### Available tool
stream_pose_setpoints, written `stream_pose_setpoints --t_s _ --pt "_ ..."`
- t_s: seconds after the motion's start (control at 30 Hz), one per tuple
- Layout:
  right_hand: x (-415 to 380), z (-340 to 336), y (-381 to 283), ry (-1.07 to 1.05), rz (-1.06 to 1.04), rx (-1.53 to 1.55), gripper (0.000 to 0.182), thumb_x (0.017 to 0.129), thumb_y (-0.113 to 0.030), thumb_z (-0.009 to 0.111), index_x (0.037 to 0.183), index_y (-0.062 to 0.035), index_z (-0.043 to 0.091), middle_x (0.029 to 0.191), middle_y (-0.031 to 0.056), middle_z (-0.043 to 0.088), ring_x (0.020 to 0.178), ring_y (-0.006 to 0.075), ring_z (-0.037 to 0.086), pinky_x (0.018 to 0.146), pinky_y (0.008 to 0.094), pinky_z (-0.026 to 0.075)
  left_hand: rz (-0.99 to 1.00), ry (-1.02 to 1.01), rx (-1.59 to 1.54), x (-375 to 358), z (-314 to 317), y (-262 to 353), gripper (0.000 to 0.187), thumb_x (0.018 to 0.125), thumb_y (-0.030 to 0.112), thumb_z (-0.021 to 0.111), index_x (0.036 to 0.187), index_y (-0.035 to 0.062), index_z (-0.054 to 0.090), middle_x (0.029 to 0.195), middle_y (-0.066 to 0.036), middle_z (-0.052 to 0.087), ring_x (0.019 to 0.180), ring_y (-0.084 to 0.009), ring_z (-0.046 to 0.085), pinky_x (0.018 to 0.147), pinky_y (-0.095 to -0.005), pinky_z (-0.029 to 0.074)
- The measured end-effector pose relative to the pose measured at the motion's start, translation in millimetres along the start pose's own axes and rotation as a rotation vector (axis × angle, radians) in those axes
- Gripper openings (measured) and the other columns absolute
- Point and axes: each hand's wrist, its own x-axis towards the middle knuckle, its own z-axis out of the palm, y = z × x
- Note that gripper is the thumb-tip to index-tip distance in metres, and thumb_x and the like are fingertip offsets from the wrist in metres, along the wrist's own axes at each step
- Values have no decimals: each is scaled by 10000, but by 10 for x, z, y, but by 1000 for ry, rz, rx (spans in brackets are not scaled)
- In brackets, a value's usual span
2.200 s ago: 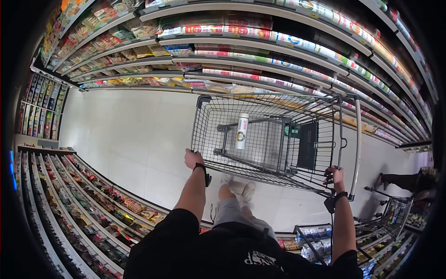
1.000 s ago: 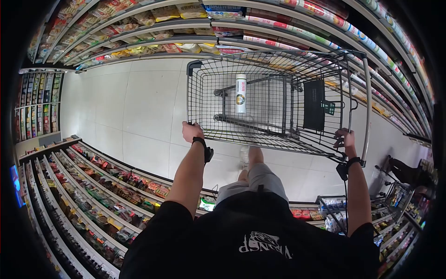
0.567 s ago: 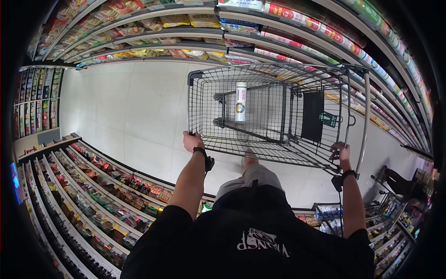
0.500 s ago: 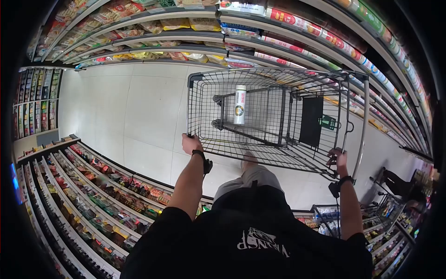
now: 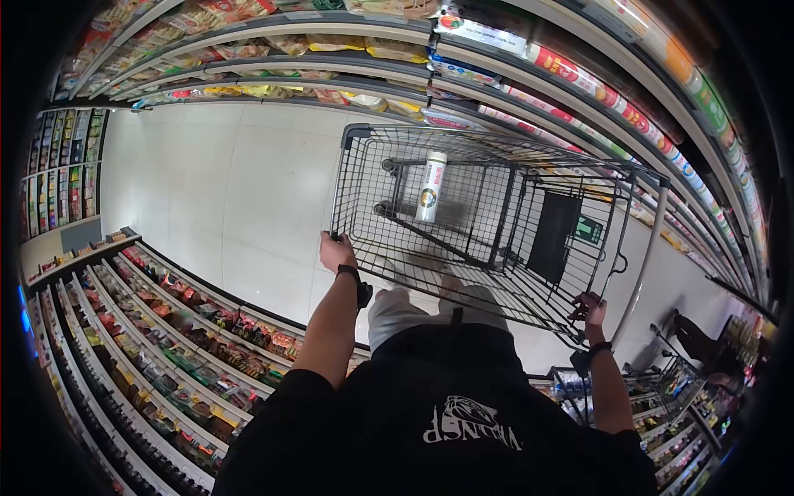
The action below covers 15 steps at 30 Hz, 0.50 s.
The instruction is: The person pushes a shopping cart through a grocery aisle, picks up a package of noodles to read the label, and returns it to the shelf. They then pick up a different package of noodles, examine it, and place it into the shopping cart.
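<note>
A wire shopping cart (image 5: 357, 174) stands in front of me, turned sideways. Inside its basket lies a white cylindrical package (image 5: 431, 187) with red print and a round logo. My left hand (image 5: 336, 251) is closed on the cart's near left corner, a black band on the wrist. Toward the handle end, my right hand (image 5: 589, 309) has its fingers curled on the near side wire of the cart. A black panel (image 5: 555, 238) and a green label (image 5: 588, 231) are on the cart's right part.
Shelves of packaged noodles (image 5: 571, 70) and bags run along the far side. Low shelves of packets (image 5: 178, 355) fill the lower left. More shelves (image 5: 66, 169) stand at far left. Another cart (image 5: 674, 384) is at lower right. Pale floor tiles (image 5: 190, 182) lie between.
The cart has turned slightly, its handle end shifting right and down. My right hand has moved a little left and down with the side wire. My legs have changed position.
</note>
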Motion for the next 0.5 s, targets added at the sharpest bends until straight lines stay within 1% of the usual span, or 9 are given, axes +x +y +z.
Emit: stream_pose_setpoints --t_s 0.1,0.2,0.23,0.33,0.4,0.47,0.5 --pt "-10 144 -6 -27 10 -31 227 869 -201 624 884 24 648 786 140 671 523 262 651 457 415 605 1 -6 0 221 -73 17 257 850 209 741 949 47 567 899 -160 726 855 -383 702 768 -482 541" --pt "-6 325 14 -3 -17 -5 227 873 -202 624 889 23 649 797 141 675 531 259 651 456 416 605 -18 -27 15 421 -177 60 256 847 198 747 949 47 568 896 -156 728 866 -382 703 771 -485 540" --pt "-50 422 -35 12 1 24 224 876 -173 631 900 49 637 803 142 670 487 251 628 419 386 577 -16 -24 5 500 -188 42 257 844 190 752 947 47 565 910 -160 729 870 -384 702 776 -484 541" --pt "-129 677 -47 98 5 15 224 878 -176 633 903 47 638 802 140 671 502 251 633 415 378 573 10 -17 9 729 -244 -41 255 847 190 752 950 51 564 925 -160 728 871 -383 702 780 -482 543" --pt "-272 847 -136 39 24 -8 244 879 -198 638 925 42 630 793 144 671 532 248 645 422 371 575 11 -23 3 890 -319 -116 257 844 199 747 949 54 564 926 -155 724 871 -378 701 775 -481 544" --pt "-340 1040 -70 88 -1 -12 240 878 -201 640 917 36 631 791 148 676 504 249 639 425 370 574 31 -40 -5 1106 -383 -154 258 840 207 742 949 56 563 927 -151 721 871 -374 700 771 -481 545" --pt "-420 1139 -79 90 -8 -15 233 877 -199 639 909 32 634 794 150 682 490 251 638 426 369 572 64 -15 11 1240 -326 -263 243 832 207 723 939 62 560 902 -142 714 854 -373 698 759 -483 544"
